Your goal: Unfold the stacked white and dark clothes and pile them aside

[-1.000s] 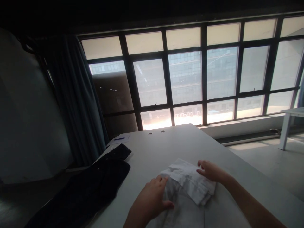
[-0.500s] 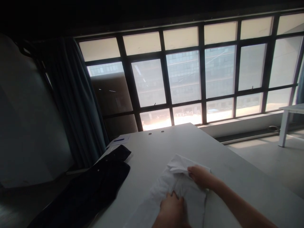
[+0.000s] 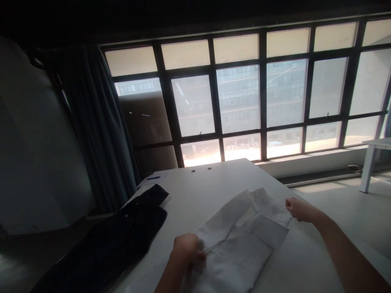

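A white garment [image 3: 244, 236] lies partly spread and partly raised in front of me, with loose folds and a flap across its upper part. My left hand [image 3: 187, 248] is closed on its left edge, slightly blurred. On the far right side, my right hand [image 3: 302, 210] pinches a corner of the same cloth, fingers together and arm stretched out. The garment's exact kind is unclear, and its near end runs out of the picture.
A dark garment with small buttons [image 3: 128, 232] lies along the white table's [image 3: 183, 191] left side. Behind it are a sheet of paper and a blue pen [image 3: 153, 178]. Windows [image 3: 238, 97] and a dark curtain [image 3: 100, 122] stand beyond; another white table [image 3: 371, 158] is at right.
My hands have moved apart, the left one leftward and the right one to the right. The white cloth is now drawn wider between them, and its folds have shifted.
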A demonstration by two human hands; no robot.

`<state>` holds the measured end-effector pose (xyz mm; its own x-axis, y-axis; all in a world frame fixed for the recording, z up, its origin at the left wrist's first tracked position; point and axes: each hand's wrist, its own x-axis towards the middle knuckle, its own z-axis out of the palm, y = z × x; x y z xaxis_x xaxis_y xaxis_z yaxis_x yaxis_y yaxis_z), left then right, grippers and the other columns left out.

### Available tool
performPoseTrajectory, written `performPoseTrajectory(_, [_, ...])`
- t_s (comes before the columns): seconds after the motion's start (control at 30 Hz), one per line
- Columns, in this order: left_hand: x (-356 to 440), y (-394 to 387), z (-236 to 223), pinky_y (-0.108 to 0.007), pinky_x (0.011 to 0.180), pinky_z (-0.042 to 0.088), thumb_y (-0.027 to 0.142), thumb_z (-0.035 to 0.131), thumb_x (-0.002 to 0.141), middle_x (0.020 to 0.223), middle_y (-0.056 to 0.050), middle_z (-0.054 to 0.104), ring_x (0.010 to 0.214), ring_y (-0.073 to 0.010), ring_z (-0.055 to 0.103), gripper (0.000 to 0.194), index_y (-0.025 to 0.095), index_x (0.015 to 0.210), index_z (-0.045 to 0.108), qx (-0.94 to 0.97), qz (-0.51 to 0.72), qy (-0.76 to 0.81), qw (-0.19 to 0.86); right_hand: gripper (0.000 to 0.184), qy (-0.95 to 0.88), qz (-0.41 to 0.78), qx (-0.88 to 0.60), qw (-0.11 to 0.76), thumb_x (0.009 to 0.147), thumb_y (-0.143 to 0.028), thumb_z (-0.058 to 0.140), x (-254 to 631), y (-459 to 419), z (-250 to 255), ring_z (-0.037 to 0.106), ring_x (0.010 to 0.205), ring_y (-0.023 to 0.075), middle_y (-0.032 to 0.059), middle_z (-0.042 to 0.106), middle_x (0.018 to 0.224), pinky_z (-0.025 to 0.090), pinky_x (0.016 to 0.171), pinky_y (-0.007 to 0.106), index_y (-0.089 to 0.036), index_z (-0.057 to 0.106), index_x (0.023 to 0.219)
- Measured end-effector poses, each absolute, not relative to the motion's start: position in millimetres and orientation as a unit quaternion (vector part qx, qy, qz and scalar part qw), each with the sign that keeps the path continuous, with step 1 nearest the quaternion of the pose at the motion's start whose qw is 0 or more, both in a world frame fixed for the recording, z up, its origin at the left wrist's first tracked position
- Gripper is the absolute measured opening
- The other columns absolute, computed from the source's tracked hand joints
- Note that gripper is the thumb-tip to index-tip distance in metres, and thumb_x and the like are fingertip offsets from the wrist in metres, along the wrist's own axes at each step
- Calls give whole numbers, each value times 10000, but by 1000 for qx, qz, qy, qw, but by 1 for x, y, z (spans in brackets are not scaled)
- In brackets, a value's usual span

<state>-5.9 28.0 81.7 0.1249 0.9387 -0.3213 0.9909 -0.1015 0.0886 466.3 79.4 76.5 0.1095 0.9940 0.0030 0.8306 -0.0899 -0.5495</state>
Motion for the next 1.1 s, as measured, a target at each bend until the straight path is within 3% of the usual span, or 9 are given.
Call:
performPoseTrajectory(0.1, [-2, 26, 79, -459, 826, 549, 377, 834, 602, 910, -102, 768, 931, -369, 710, 260, 208, 776, 741, 745, -107, 648, 120, 140, -659, 135, -715, 188, 786, -297, 604, 466, 87, 66, 625, 759, 261, 157, 680, 800, 443, 745, 380, -167, 608, 735])
performPoseTrajectory(0.3, [38, 21, 61, -367, 952, 489, 315, 639, 818, 1226, -70, 677, 1115, -266, 636, 370, 268, 1185, 654, 806, -43, 585, 82, 220, -765, 124, -605, 184, 877, -323, 575, 361, 80, 52, 631, 997, 237, 104, 697, 1038, 427, 918, 322, -179, 680, 1007])
performPoseTrajectory(0.4, [42, 28, 52, -345, 1005, 443, 259, 559, 873, 1320, -66, 613, 1228, -249, 555, 354, 260, 1221, 625, 813, -10, 578, 64, 313, -833, 132, -514, 156, 865, -370, 618, 301, 62, 35, 598, 1116, 255, 103, 669, 1158, 420, 987, 331, -190, 686, 1112])
performPoseTrajectory(0.53, [26, 43, 51, -304, 900, 465, 180, 384, 965, 1134, -77, 688, 1086, -219, 636, 286, 220, 1097, 634, 788, 28, 614, 45, 317, -849, 131, -496, 127, 858, -363, 620, 268, 47, 20, 614, 1070, 294, 149, 674, 1124, 457, 933, 374, -145, 706, 1071])
performPoseTrajectory(0.63, [13, 49, 58, -309, 787, 483, 177, 280, 1008, 997, -85, 709, 915, -222, 686, 336, 200, 1141, 588, 760, 54, 647, 34, 270, -847, 146, -498, 116, 919, -362, 549, 275, 47, 23, 657, 862, 226, 112, 716, 943, 471, 786, 298, -167, 735, 942])
performPoseTrajectory(0.77, [21, 45, 62, -319, 985, 436, 110, 358, 958, 1231, -70, 641, 1140, -203, 600, 355, 221, 1223, 568, 781, 114, 614, 14, 287, -835, 169, -509, 125, 938, -427, 552, 298, 59, 37, 637, 692, 156, 40, 717, 789, 431, 672, 229, -218, 747, 907])
performPoseTrajectory(0.93, [64, 29, 39, -323, 1093, 402, 58, 410, 859, 1282, -25, 639, 1202, -202, 556, 473, 287, 1201, 643, 873, 169, 441, 126, 294, -754, 76, -632, 158, 937, -275, 520, 340, 87, 34, 632, 1048, 266, 148, 691, 1088, 427, 924, 340, -137, 675, 1145])
performPoseTrajectory(1.0, [77, 23, 26, -316, 1121, 396, 131, 415, 901, 1351, -7, 622, 1239, -201, 554, 459, 313, 1271, 616, 878, 160, 415, 173, 357, -713, 43, -682, 158, 928, -302, 545, 358, 94, 23, 563, 1180, 323, 188, 625, 1240, 406, 982, 405, -122, 633, 1223])
performPoseTrajectory(1.1, [83, 16, 12, -348, 1223, 280, 308, 482, 937, 1526, -7, 493, 1401, -222, 427, 522, 317, 1458, 465, 876, 141, 421, 187, 512, -651, 17, -743, 154, 934, -427, 555, 378, 99, 3, 495, 1265, 372, 214, 511, 1401, 397, 1004, 473, -140, 551, 1358])
